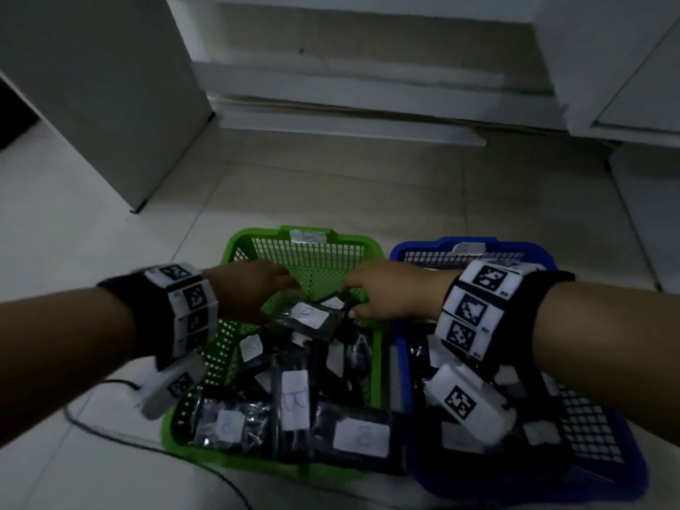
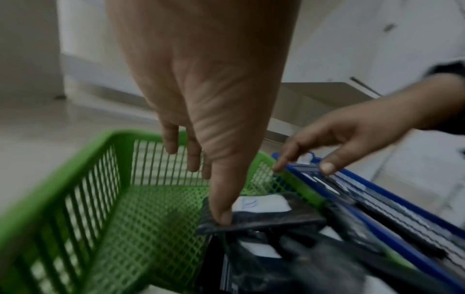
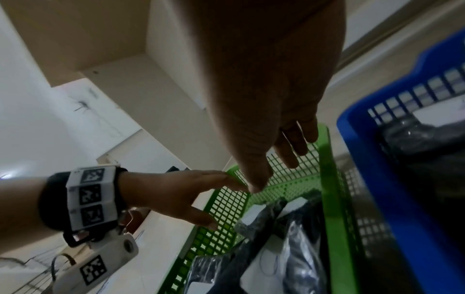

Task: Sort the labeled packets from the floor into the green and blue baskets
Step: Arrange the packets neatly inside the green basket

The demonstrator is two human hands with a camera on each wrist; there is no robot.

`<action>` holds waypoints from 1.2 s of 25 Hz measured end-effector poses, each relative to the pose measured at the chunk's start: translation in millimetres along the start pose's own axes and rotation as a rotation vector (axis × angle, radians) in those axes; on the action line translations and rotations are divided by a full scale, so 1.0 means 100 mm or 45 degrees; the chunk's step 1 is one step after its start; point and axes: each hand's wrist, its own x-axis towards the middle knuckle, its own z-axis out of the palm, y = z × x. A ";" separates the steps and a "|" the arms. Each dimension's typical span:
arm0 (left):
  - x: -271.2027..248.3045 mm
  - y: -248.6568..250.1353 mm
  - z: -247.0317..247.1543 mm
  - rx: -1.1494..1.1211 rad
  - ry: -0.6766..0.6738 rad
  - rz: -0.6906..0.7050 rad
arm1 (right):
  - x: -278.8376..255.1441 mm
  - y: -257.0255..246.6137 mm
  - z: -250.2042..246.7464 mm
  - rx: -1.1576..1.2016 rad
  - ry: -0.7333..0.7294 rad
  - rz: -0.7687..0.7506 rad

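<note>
The green basket (image 1: 235,248) (image 2: 75,159) (image 3: 324,159) holds several black packets with white labels in its near half. The blue basket (image 1: 404,248) (image 3: 352,123) stands touching it on the right, also with packets. Both hands hover over the far half of the green basket. One labeled packet (image 1: 309,318) (image 2: 264,216) lies on top of the pile between them. My left hand (image 1: 254,292) (image 2: 221,189) has straight fingers, and its thumb tip touches that packet's corner. My right hand (image 1: 382,292) (image 3: 271,165) spreads its fingers loosely above the packet's right end and holds nothing.
White cabinets (image 1: 368,86) stand behind the baskets, and a cabinet side panel (image 1: 110,123) reaches the floor at the left. A dark cable (image 1: 110,432) trails over the pale tiled floor (image 1: 331,193) beside the green basket.
</note>
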 end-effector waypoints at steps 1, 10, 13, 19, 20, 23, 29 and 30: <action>0.09 -0.02 0.08 -0.083 0.016 0.023 | 0.08 -0.06 0.05 0.113 -0.004 0.033; 0.33 -0.43 0.35 -0.167 0.258 0.043 | 0.75 -0.34 0.37 0.966 0.343 0.387; 0.32 -0.63 0.35 0.026 0.349 -0.213 | 1.06 -0.36 0.27 1.265 0.545 0.529; 0.42 -0.63 0.40 0.194 0.348 -0.354 | 1.19 -0.17 0.26 0.258 -0.114 0.403; 0.42 -0.63 0.42 0.198 0.330 -0.348 | 1.16 -0.14 0.29 0.129 -0.296 0.324; 0.37 -0.62 0.47 0.262 0.262 -0.240 | 1.07 -0.10 0.41 -0.018 -0.372 0.177; 0.34 -0.63 0.41 0.232 0.133 -0.097 | 1.06 -0.13 0.32 -0.165 0.216 0.388; 0.35 -0.62 0.40 0.229 0.086 -0.029 | 1.06 -0.15 0.32 -0.207 0.217 0.440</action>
